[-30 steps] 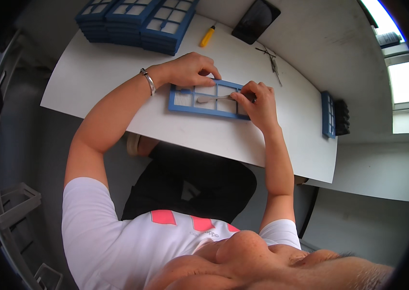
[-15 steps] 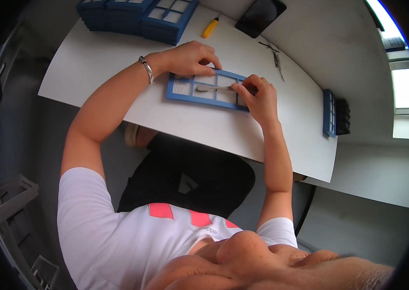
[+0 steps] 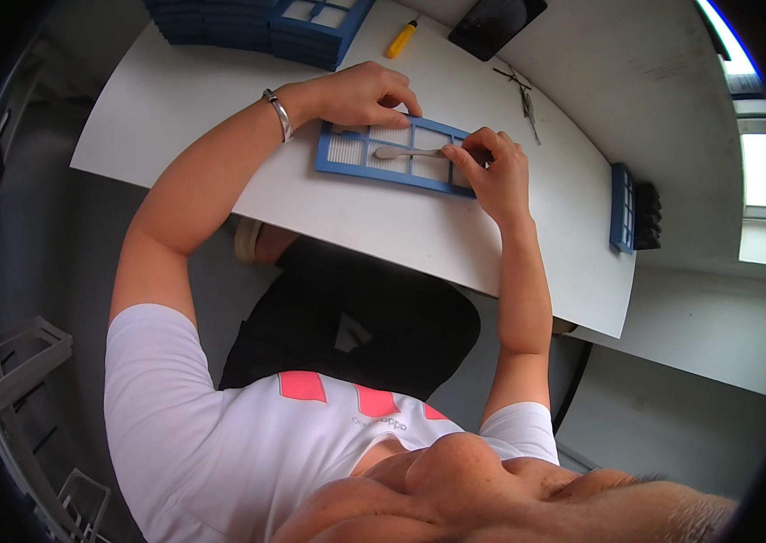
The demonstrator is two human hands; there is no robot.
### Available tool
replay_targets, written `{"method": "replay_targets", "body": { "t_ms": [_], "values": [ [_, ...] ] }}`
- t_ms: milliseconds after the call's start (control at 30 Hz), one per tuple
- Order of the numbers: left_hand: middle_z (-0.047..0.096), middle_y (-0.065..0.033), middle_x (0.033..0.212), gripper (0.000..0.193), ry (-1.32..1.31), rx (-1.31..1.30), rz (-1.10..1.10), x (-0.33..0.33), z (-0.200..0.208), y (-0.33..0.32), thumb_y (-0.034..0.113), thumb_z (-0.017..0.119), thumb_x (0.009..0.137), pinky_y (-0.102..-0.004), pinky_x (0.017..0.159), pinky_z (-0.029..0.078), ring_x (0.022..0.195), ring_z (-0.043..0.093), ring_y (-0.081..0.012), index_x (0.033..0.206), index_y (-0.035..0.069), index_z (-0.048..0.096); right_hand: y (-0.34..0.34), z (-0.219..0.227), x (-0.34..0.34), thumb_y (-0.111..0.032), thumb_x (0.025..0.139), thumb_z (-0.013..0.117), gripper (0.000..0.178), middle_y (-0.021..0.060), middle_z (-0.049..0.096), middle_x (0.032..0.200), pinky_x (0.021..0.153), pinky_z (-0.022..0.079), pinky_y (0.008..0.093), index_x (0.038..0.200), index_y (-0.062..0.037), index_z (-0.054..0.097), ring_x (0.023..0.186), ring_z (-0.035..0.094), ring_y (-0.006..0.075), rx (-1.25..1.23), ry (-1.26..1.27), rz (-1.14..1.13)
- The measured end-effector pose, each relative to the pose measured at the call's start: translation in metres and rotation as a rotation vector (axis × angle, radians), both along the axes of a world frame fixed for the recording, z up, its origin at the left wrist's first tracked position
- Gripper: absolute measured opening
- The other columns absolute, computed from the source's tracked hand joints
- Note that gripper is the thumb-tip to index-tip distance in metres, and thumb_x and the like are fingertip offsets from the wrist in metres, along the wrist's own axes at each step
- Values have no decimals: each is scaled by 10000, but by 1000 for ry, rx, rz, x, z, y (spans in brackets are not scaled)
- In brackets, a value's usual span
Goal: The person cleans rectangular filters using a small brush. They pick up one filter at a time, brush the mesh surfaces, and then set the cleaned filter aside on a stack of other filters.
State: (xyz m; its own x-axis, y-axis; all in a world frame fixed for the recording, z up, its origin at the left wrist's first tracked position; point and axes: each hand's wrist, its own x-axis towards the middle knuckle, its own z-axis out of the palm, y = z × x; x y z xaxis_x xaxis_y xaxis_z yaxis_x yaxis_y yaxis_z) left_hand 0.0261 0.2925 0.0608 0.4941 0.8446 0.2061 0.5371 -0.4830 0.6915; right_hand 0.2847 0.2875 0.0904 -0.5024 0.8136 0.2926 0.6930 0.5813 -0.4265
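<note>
A blue-framed pleated filter lies flat on the white table in front of me, its frame dividing the white pleats into several panes. My left hand has its thumb and fingers closed on the far edge of the filter. In my right hand, over the filter's right end, is a slim pale spoon-shaped tool, pinched by its handle. The tool's rounded head is over the pleats near the middle of the filter. My fingers hide the handle's far end, and whether the head touches the pleats I cannot tell.
Stacked blue filter frames stand at the table's far left. Behind the filter lie a yellow-handled tool, a black tablet-like slab and thin dark metal tools. Another blue frame stands at the right edge beside a black ridged object.
The whole view has shifted slightly, so the table sits a little higher in it. The tool's head has slid slightly right along the filter. Both hands keep their hold.
</note>
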Motion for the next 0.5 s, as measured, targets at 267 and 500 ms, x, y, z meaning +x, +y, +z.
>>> {"method": "replay_targets", "body": {
  "t_ms": [267,500],
  "values": [
    [647,-58,873,312,-13,-21,-16,0,1,0,303,715,871,-285,664,473,755,604,-164,1067,62,746,-2,9,4,-322,763,828,278,21,644,670,798,382,333,768,-88,677,676,529,168,60,-1,60],
    [654,-63,885,301,-11,-37,-16,0,3,-1,290,713,872,-291,668,476,774,613,-169,1069,65,747,1,8,7,-312,767,825,271,19,642,656,793,384,332,756,-89,671,647,528,168,23,-43,26]
  ]
}}
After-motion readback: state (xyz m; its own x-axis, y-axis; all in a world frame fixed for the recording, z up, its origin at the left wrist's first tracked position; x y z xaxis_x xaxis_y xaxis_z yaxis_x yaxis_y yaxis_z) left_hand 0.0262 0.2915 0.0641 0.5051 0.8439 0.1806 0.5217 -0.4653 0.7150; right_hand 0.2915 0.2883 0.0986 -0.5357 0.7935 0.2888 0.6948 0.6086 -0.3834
